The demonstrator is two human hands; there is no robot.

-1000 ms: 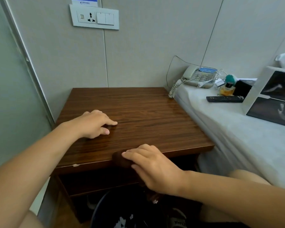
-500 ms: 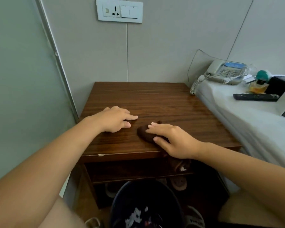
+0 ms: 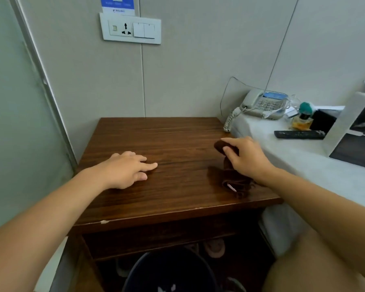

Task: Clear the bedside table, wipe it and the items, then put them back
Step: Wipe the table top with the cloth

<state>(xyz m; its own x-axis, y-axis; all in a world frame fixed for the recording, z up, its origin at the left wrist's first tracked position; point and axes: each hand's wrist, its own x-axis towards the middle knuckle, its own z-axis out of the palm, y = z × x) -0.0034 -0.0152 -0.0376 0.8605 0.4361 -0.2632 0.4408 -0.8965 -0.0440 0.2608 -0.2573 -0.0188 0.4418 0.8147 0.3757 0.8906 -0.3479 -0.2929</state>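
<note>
The dark wooden bedside table (image 3: 173, 140) stands in the corner with nothing on its top but my hands and a cloth. My right hand (image 3: 247, 159) grips a dark brown cloth (image 3: 232, 178) near the table's right edge, and part of the cloth trails toward the front. My left hand (image 3: 126, 169) rests flat on the left half of the top, fingers spread. On the white bed to the right lie a telephone (image 3: 263, 104), a perfume bottle with a green cap (image 3: 303, 119), a black remote (image 3: 299, 134), a black box (image 3: 322, 121) and a white-framed picture (image 3: 358, 133).
A dark waste bin (image 3: 171, 272) stands on the floor in front of the table, with slippers (image 3: 214, 247) on the low shelf behind it. A socket and switch panel (image 3: 131, 28) hangs on the wall above. A glass partition (image 3: 19, 123) closes the left side.
My right hand has swept the cloth from the table's front edge across to the right side. My left hand has stayed on the left half.
</note>
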